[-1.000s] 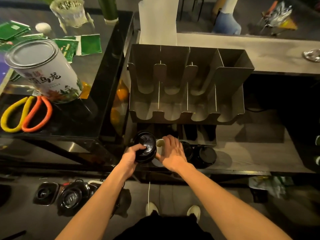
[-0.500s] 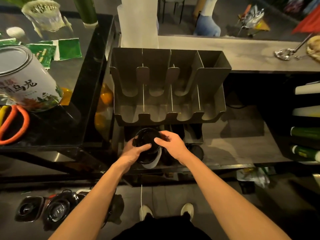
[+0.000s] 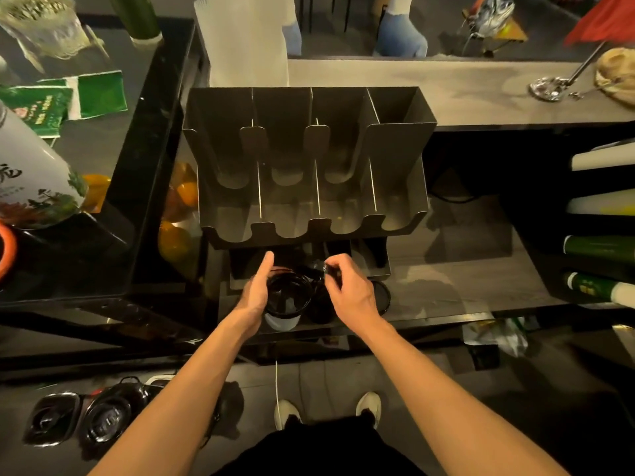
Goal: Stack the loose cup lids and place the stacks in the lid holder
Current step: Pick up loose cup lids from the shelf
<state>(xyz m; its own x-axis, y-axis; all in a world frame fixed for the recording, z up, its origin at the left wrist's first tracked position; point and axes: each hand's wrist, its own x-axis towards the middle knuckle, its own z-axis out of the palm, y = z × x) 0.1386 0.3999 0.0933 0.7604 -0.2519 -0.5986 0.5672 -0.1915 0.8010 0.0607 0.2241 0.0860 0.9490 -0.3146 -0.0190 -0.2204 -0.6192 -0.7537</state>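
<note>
A grey metal lid holder (image 3: 395, 173) with several empty slots stands on the counter in front of me. Below its front edge, my left hand (image 3: 256, 292) cups a stack of black cup lids (image 3: 287, 295) from the left side, thumb pointing up. My right hand (image 3: 347, 290) pinches a black lid at the stack's upper right edge. A white lid (image 3: 281, 322) peeks out under the stack. More black lids (image 3: 383, 297) lie on the counter to the right, partly hidden by my right hand.
A black glass counter (image 3: 144, 187) rises at left, carrying a white tin (image 3: 31, 180) and green packets (image 3: 68, 97). Oranges (image 3: 175, 235) sit beside the holder. A grey wooden counter (image 3: 464, 269) stretches right; bottles (image 3: 604, 249) lie at far right. Black containers (image 3: 82, 420) rest on the floor.
The left hand has shifted from gripping the lids with curled fingers to cupping the stack's side. The right hand has moved from on top of the stack to its right edge, pinching a lid.
</note>
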